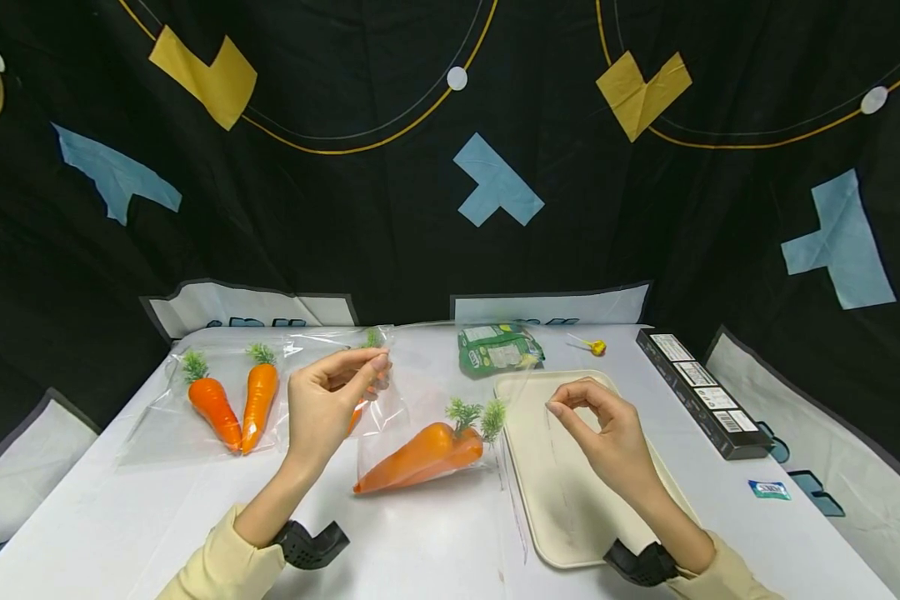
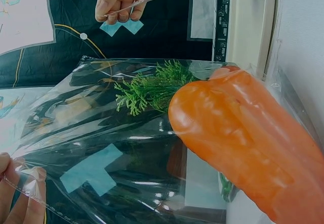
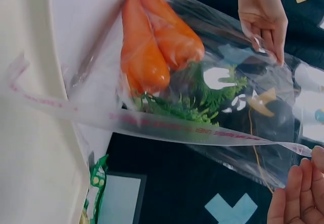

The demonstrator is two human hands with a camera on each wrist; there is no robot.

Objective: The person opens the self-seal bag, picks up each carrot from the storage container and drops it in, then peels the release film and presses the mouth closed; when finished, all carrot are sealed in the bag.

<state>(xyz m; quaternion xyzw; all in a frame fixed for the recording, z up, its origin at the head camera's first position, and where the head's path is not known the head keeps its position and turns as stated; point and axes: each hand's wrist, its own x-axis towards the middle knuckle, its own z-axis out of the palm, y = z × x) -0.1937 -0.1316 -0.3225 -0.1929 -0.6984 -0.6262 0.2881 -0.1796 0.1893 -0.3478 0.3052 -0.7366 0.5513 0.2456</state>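
Note:
A clear plastic bag lies on the white table and holds orange toy carrots with green tops. My left hand pinches the bag's upper corner and lifts it. The same carrots fill the left wrist view, with the bag around them. My right hand pinches the end of a thin clear adhesive strip that runs back to the bag's mouth, above the beige tray. The carrots and left hand show in the right wrist view.
A second clear bag with two carrots lies at the left. A green packet and a small yellow item sit at the back. A long black box lies at the right, with a small blue-white sachet near it.

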